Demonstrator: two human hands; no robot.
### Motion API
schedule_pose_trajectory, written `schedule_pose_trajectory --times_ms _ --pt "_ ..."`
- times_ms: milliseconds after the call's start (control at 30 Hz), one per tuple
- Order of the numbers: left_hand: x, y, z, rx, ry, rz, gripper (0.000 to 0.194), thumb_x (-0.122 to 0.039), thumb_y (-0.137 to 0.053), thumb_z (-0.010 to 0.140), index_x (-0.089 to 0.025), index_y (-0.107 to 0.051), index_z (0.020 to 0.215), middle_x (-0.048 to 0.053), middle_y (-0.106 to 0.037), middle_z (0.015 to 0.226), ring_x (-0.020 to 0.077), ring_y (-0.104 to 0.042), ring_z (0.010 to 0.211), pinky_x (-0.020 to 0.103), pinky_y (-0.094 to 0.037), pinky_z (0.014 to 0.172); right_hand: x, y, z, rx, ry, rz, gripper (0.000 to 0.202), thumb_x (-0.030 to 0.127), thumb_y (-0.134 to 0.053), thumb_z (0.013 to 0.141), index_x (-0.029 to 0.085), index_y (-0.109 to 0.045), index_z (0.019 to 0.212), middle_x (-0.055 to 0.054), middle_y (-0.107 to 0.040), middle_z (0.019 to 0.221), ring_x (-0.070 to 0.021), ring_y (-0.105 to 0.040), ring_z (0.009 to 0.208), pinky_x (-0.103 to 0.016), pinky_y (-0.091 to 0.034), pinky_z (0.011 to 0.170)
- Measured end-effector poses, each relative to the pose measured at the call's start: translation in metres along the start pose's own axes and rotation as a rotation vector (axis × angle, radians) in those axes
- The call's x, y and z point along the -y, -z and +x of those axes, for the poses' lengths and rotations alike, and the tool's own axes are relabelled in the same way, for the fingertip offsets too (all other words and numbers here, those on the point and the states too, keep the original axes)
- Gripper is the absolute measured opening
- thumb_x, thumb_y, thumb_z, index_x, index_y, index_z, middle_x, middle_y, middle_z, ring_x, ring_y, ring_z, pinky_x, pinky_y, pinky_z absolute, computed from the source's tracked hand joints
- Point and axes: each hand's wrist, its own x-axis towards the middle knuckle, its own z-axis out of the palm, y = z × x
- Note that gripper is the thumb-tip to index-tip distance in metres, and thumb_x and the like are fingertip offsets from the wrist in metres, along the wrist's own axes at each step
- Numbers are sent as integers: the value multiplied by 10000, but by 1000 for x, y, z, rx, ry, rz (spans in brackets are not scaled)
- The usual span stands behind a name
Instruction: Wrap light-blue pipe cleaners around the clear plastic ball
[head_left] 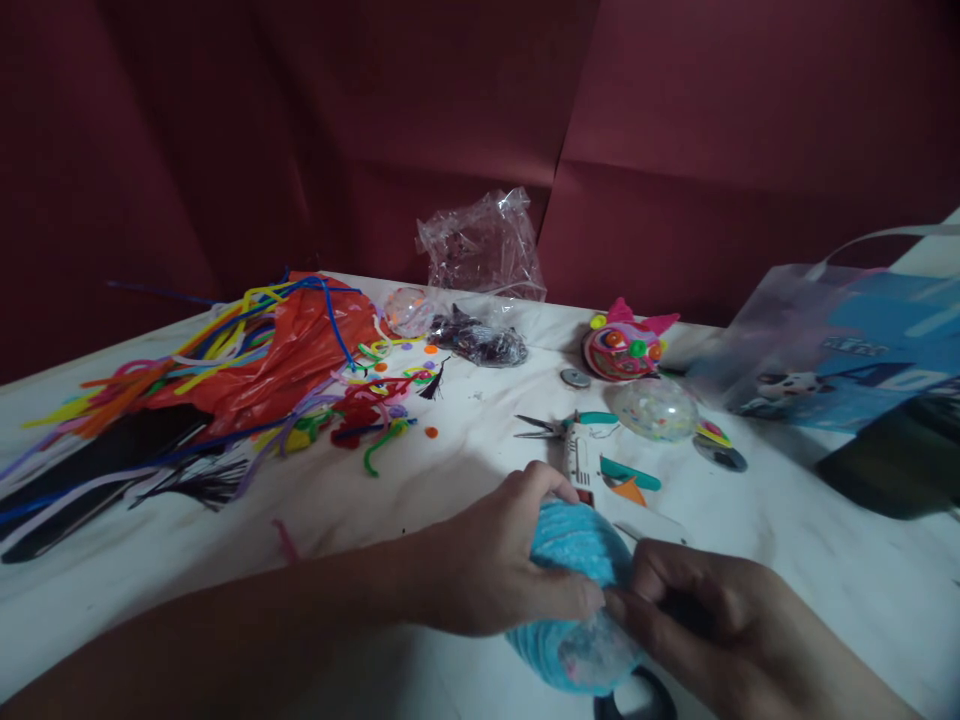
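My left hand is wrapped round a clear ball wound with fuzzy light-blue pipe cleaner, its thumb pressed across the front. A bare see-through patch shows low on the ball. At the ball's right side, my right hand has thumb and fingers pinched together against the winding. What lies between those fingertips is hidden. Just behind the ball is a white tool, perhaps a glue gun, partly covered by my hand. Pliers with teal handles lie next to it. A black ring-shaped thing shows below the ball.
Colourful pipe cleaners spread over a red plastic bag at left. A crumpled clear bag stands at the back. Toward the right are a decorated pink ball, a clear ball and a blue printed bag.
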Motion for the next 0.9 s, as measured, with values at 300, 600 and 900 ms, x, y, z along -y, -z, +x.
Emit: schedule_pose_trajectory --times_ms 300,600,900 --pt "0 0 -4 -42 0 113 457 -324 -555 767 -187 -366 1160 30 -523 916 153 -504 764 273 -411 627 -4 1 -1 18 -5 8 344 449 -430 892 179 -446 679 9 -461 622 -147 -415 553 -183 -335 471" --pt "-8 2 -4 -36 34 208 616 -246 -673 652 -195 -372 1188 57 -507 1012 200 -499 865 277 -428 639 -1 4 -1 63 -22 69 342 441 -464 886 164 -454 687 6 -421 620 -143 -373 557 -195 -304 475" --pt "-1 0 -2 -76 36 152 678 -255 -673 633 -193 -361 1232 76 -510 1102 210 -515 911 299 -440 692 1 13 3 150 -42 172 343 446 -474 895 147 -502 731 -18 -464 672 -158 -397 610 -206 -334 524"
